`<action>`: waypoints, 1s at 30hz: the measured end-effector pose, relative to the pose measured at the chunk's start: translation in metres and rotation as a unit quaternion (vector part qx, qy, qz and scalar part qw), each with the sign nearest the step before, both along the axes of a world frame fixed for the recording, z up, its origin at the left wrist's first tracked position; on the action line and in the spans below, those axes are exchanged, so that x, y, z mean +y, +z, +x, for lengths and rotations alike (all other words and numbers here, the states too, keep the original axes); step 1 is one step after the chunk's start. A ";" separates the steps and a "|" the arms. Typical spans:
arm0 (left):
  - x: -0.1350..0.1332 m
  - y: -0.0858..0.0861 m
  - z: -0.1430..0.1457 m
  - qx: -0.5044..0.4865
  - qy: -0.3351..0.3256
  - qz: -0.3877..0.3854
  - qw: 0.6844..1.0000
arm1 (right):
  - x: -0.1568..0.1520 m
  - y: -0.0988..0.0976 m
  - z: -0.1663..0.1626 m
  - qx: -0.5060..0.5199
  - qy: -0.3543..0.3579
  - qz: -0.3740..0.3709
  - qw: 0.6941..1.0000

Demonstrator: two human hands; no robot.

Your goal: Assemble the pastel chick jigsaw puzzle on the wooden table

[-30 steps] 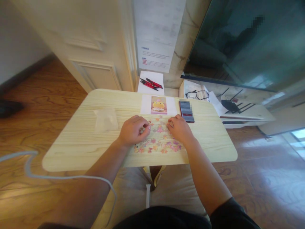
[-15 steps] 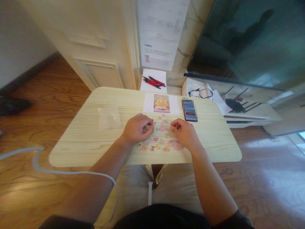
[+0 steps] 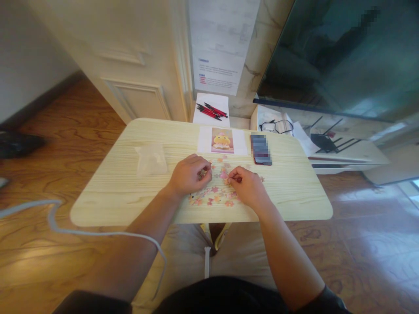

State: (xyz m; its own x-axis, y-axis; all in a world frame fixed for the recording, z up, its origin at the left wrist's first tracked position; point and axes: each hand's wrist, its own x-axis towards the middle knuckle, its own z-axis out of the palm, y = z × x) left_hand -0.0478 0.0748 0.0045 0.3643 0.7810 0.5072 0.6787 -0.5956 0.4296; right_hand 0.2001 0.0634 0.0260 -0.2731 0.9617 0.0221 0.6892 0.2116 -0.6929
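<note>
Many small pink, orange and purple jigsaw puzzle pieces (image 3: 215, 199) lie loosely spread on the pale wooden table (image 3: 108, 183). My left hand (image 3: 190, 174) rests at their left side, fingers curled inward, with small pieces partly showing inside the curl. Across from it, my right hand (image 3: 248, 185) pinches an orange-tinted puzzle piece between thumb and forefinger, low over the middle of the spread; the fingers hide much of it. Just beyond both hands is a white sheet with a printed picture (image 3: 222, 141) of a yellow plush-like figure.
A translucent plastic bag (image 3: 151, 160) lies on the table's left part. The smartphone (image 3: 261, 149) is right of the picture sheet. Behind the table, several red-and-black pens (image 3: 211, 111) lie on white paper. A white cable (image 3: 108, 233) crosses my left forearm.
My right hand has shifted slightly left and toward me with the pinched piece, uncovering some pieces to its right. My left hand stays nearly still.
</note>
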 end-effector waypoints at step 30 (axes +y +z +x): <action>0.001 -0.003 -0.001 -0.008 -0.001 0.009 1.000 | -0.009 -0.003 0.006 0.005 -0.003 0.025 1.000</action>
State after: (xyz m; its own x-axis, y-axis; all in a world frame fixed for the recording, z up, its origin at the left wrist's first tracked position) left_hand -0.0485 0.0761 0.0012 0.3581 0.7704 0.5276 0.6705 -0.6054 0.4289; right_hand 0.2059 0.0549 0.0227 -0.2668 0.9610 0.0724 0.6843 0.2418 -0.6880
